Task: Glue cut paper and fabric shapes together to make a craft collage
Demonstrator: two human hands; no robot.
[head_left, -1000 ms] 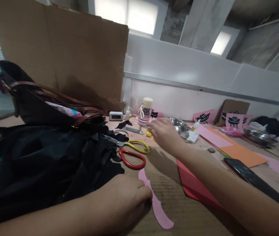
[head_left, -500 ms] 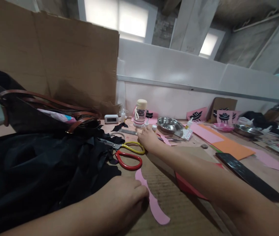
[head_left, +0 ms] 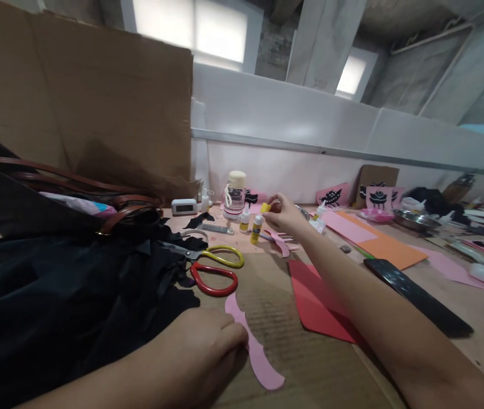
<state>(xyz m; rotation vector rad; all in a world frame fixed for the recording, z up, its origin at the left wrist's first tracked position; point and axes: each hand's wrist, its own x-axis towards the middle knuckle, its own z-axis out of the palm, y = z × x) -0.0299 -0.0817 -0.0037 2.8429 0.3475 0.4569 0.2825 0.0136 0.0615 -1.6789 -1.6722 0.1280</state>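
Note:
My left hand (head_left: 210, 343) is closed with its fingers pinched on a wavy-edged pink paper strip (head_left: 261, 360) over the cardboard (head_left: 267, 304). Farther back, my right hand (head_left: 285, 216) pinches a small yellow cap (head_left: 266, 208) between thumb and fingers. The cap is just above and right of a glue stick (head_left: 256, 230), which stands upright with a yellow label and a white top. Scissors (head_left: 215, 279) with one red and one yellow handle lie between my hands, blades toward the black cloth (head_left: 75, 307). Red paper (head_left: 318, 301) lies partly under my right forearm.
A bottle with a cream lid (head_left: 234, 196) and a small glue bottle (head_left: 245, 220) stand behind the scissors. On the right lie a black phone-like slab (head_left: 416, 296) and orange paper (head_left: 395, 244). A bag with brown straps (head_left: 54, 199) sits at left.
My right hand has moved back and right from beside the scissors and now holds the yellow cap. The glue stick now shows upright. My left hand stays on the pink strip.

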